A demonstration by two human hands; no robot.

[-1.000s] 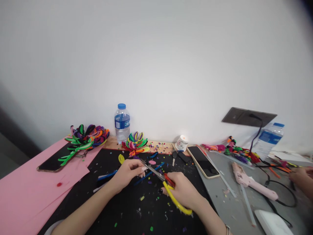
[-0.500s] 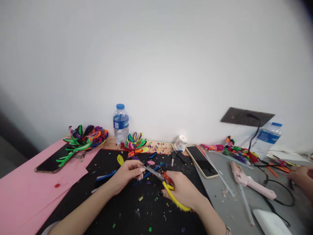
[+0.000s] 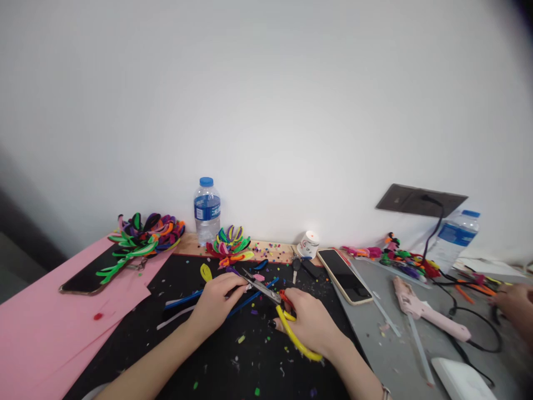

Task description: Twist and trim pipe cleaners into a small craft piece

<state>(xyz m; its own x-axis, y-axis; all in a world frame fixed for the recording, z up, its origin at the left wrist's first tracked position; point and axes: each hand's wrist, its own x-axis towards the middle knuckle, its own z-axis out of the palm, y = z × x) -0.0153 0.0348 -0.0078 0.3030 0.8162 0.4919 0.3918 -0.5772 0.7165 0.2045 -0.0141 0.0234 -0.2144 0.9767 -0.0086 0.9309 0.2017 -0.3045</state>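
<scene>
My right hand grips yellow-handled scissors over a black mat. The blades point up and left toward my left hand. That hand's fingers are pinched on a small purple piece at the blade tips. Blue pipe cleaners lie under and left of my left hand. A small pink scrap sits just beyond the blades.
A water bottle, bunches of coloured pipe-cleaner petals, a small cup, two phones, a pink glue gun with its cord, and pink paper lie about. Another person's hand is at the far right.
Both hands shifted slightly up and away from me. The scissor blades have closed more on the piece at my left fingertips.
</scene>
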